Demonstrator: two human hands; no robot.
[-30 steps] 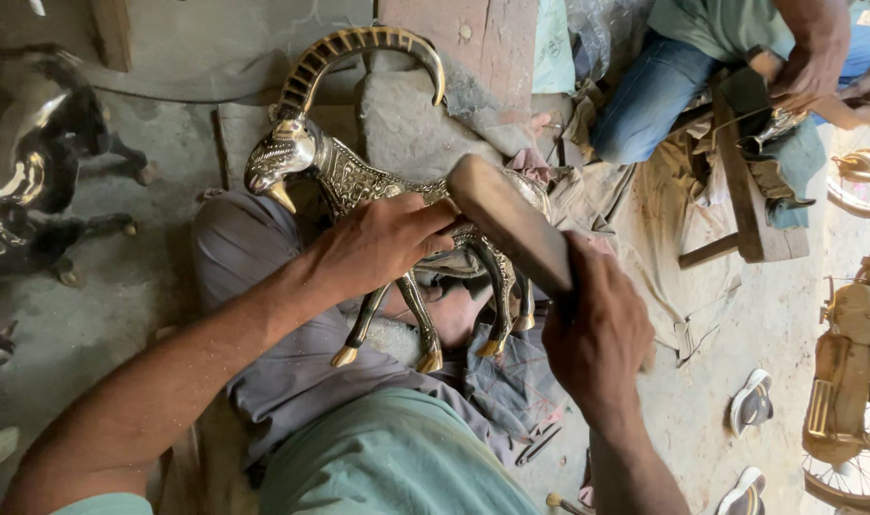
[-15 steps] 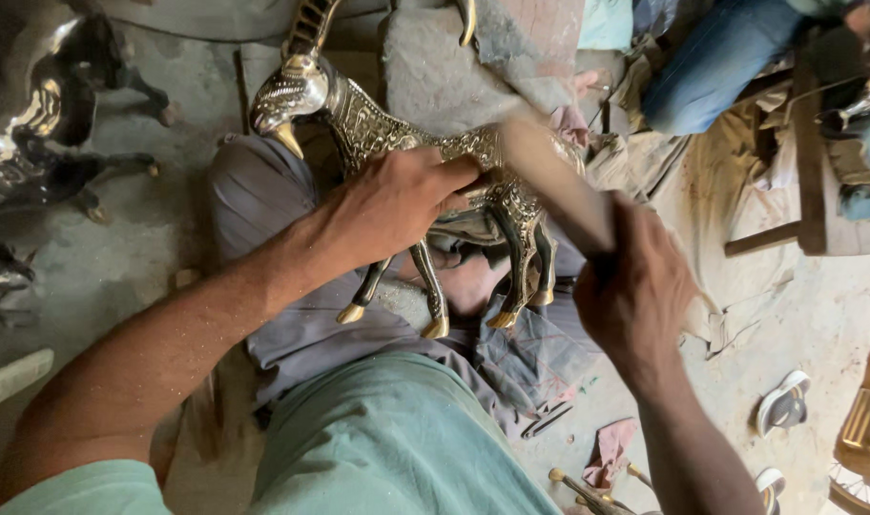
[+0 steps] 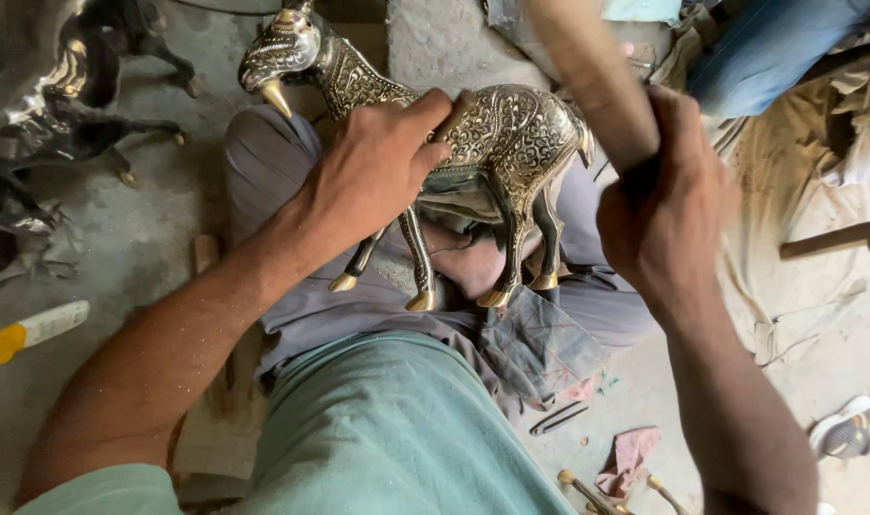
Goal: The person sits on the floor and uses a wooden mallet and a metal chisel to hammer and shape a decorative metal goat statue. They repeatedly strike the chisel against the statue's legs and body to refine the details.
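Left hand is pressed flat, fingers spread, on the back of an engraved brass goat figure stood across the lap. Right hand, beside its rump, is clamped on a raised wooden mallet. Hammering appears under way; a controlled downward blow is called for.

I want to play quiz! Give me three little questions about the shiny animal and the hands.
1. True or false: the left hand rests on the back of the metal animal figure.
2. What does the right hand grip? A) wooden tool B) bottle C) sandal
3. What colour are the figure's hooves?

Key: 1 true. 2 A, the wooden tool. 3 Gold.
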